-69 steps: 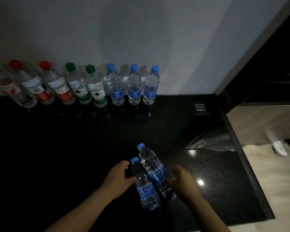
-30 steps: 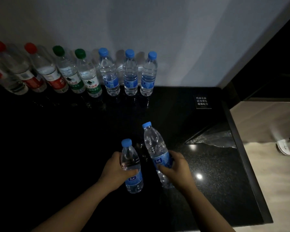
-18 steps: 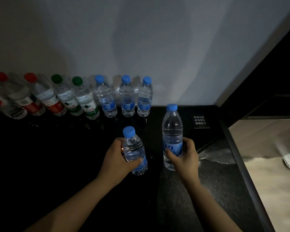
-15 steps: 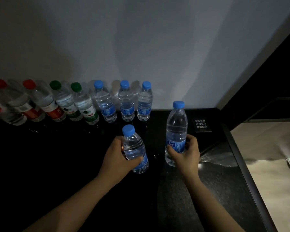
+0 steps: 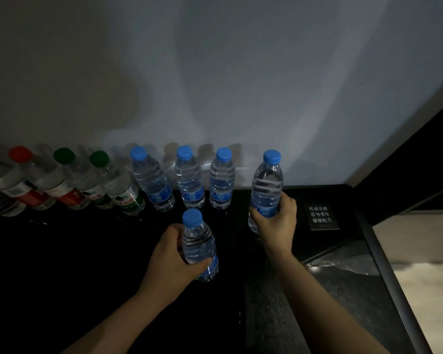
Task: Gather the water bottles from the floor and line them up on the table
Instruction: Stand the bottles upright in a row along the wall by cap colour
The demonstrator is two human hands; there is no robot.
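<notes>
— Bottles, how do they look from where you stand?

— Clear ribbed plastic, full of water; the two being handled have blue caps and blue labels.

— Who has which?

— The right hand point(image 5: 275, 223) is wrapped round the label of the far bottle point(image 5: 266, 180), which is upright just beside the right end of the row; the left hand point(image 5: 169, 259) is curled round the near bottle point(image 5: 198, 245), in front of the row over the black table point(image 5: 62, 264); the hands are apart, one bottle each; whether either base touches the top, I cannot tell.

— And the row, counted?

— Along the wall point(image 5: 215, 72), from the right: three blue-capped bottles point(image 5: 189, 182), two green-capped bottles point(image 5: 113, 180), one red-capped bottle point(image 5: 45, 177); more run off the left edge, too cut off to count; so five blue caps in all.

— Anything else?

— One small dark sign point(image 5: 320, 217) with pale lettering, flat on the table just right of the right hand.
</notes>
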